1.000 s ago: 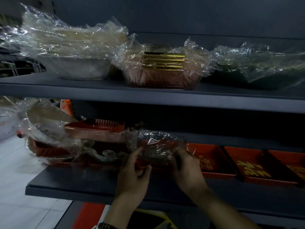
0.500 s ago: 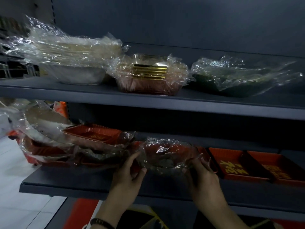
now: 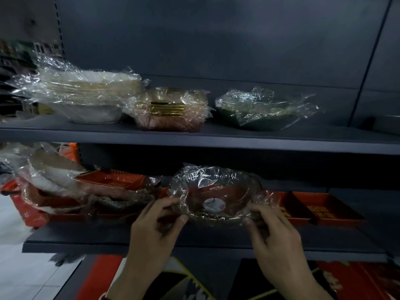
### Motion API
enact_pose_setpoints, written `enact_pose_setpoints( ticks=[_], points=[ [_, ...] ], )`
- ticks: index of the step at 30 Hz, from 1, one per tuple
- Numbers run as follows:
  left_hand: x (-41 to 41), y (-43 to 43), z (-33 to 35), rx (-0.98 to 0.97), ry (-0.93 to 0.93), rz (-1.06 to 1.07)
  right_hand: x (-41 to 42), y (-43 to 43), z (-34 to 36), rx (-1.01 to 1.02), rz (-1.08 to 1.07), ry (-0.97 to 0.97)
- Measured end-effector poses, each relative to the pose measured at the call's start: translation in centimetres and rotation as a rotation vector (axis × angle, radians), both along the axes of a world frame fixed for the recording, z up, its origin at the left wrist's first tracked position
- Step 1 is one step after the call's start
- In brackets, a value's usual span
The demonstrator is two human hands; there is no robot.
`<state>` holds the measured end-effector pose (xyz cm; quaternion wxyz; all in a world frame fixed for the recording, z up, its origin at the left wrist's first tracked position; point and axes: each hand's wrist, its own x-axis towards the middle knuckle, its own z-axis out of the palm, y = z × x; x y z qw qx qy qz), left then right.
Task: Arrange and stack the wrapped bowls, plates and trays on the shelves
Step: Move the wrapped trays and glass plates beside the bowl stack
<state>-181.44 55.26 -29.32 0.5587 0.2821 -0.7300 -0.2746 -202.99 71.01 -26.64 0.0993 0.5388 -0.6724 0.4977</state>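
Note:
A plastic-wrapped red bowl [image 3: 214,195] with a white label inside is tilted towards me above the lower shelf [image 3: 91,241]. My left hand [image 3: 155,226] grips its left rim and my right hand [image 3: 272,230] grips its right rim. To its left lies a jumbled pile of wrapped red trays and pale plates [image 3: 86,191]. On the upper shelf [image 3: 194,137] stand a wrapped stack of white bowls [image 3: 91,98], a wrapped pink and gold tray stack [image 3: 168,111] and a wrapped dark green bowl [image 3: 264,113].
Two unwrapped red trays with gold lettering [image 3: 324,211] lie on the lower shelf to the right of the bowl. A dark back panel [image 3: 216,40] closes the shelving behind. White floor tiles [image 3: 26,267] show at lower left, red packaging [image 3: 357,280] below the shelf.
Both hands have lifted the wrapped red bowl off the pile, carried it rightwards and tipped its inside towards me. The view has shifted right and upwards.

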Motion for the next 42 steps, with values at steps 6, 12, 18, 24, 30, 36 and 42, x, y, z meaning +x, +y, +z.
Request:
enact_pose_setpoints(
  ticks=[6,12,18,24,30,36,42],
  points=[
    [0.8,5.2,2.5,-0.175,0.083,0.02,1.2,4.7,2.1,-0.19,-0.035,0.057],
    [1.1,8.9,8.6,-0.332,0.19,0.025,1.8,8.5,6.4,-0.401,-0.1,0.165],
    [1.2,11.6,15.1,-0.454,0.164,0.04,1.1,10.9,11.0,-0.467,-0.105,0.069],
    [-2.3,10.3,20.9,-0.395,0.199,-0.088,-1.2,10.3,17.1,-0.431,-0.046,0.039],
    [-6.9,5.3,25.8,-0.416,0.156,-0.029,-4.5,6.4,22.6,-0.356,0.001,0.055],
    [-12.1,-0.1,29.3,-0.406,0.017,0.073,-8.9,0.5,26.3,-0.335,-0.058,0.006],
    [-17.2,-3.4,30.7,-0.352,-0.066,0.086,-14.5,-5.3,27.7,-0.106,-0.13,0.064]
  ],
)
